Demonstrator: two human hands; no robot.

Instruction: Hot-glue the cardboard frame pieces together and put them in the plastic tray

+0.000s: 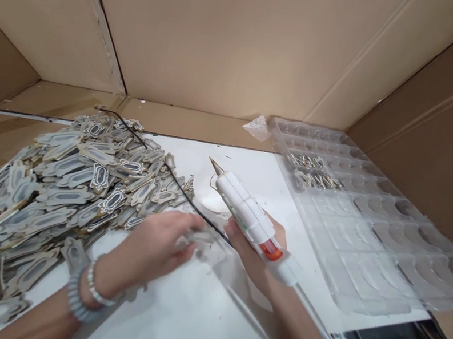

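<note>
My right hand is closed around a white hot glue gun. Its metal nozzle points up and to the left, and an orange part shows near the grip. My left hand, with a bead bracelet and a grey coil band on the wrist, has its fingers curled on a greyish ornate piece, blurred by motion. Left of that hand spreads a large heap of flat ornate frame-shaped pieces, several with dark centres and pale scrolled edges. A white round disc lies behind the glue gun.
A black cord runs across the heap toward my right hand. On the right sits a clear compartment tray, with small metal pieces in some far compartments. Cardboard walls enclose the white work surface.
</note>
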